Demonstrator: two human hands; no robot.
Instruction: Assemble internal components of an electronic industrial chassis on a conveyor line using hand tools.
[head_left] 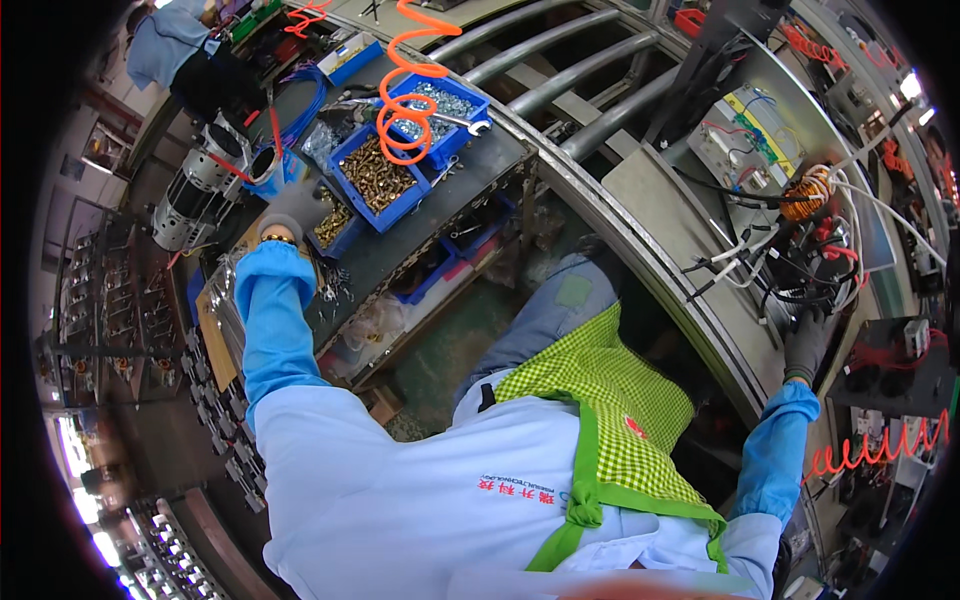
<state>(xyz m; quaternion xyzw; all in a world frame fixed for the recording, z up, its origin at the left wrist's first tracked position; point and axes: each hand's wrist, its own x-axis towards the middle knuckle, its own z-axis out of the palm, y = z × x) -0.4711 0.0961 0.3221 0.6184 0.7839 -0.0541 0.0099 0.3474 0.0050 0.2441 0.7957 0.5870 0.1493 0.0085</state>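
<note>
My left hand (298, 207), in a grey glove, reaches over the left edge of a small blue bin (345, 238) of brass-coloured fasteners (331, 222). Its fingers blur together, so their grip cannot be made out. Beside that bin stands a larger blue bin (402, 207) full of brass-coloured bolts (375, 175). Far to the right, my right hand (803, 346), also grey-gloved, is at the near edge of an electrical assembly with black cables (800, 293) and a copper-wound coil (806, 194). Its fingertips are partly hidden among the dark parts.
An orange coiled air hose (408, 125) hangs over a blue bin of silvery fasteners (440, 105), where a wrench (470, 124) lies across the rim. Metal rollers (560, 85) lie beyond the bench. Motor-like metal cylinders (190, 205) stand left. Another person (172, 48) bends over at far left.
</note>
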